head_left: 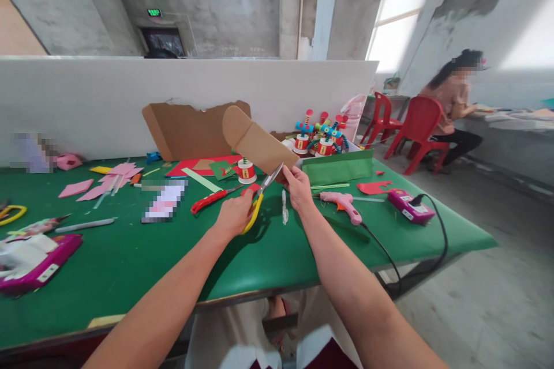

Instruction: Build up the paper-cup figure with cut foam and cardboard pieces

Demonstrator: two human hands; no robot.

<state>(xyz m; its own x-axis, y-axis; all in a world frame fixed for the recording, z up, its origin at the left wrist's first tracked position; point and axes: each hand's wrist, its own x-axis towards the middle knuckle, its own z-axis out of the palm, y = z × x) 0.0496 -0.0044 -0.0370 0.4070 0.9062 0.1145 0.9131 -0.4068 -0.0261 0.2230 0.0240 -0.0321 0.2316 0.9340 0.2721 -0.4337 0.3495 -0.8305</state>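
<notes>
A pair of scissors with yellow handles point(255, 214) is in my left hand point(235, 213), its fingers closed through the loops. The blades point up and right and meet the lower edge of a brown cardboard piece point(262, 145). My right hand point(298, 185) pinches that piece at its lower right corner, near the blade tips. One end of the cardboard is rounded, with a crease across it. Just behind my left hand lies a red-handled knife or cutter point(210, 200). A small red-and-white cup point(246, 172) stands behind the scissors.
A pink glue gun point(344, 204) lies to the right, its cord running off the table edge near a purple power strip point(411, 207). Several finished cup figures point(318, 135) stand behind. Pink paper scraps point(116, 177) lie left. A person point(452, 95) sits beyond red chairs point(418, 127).
</notes>
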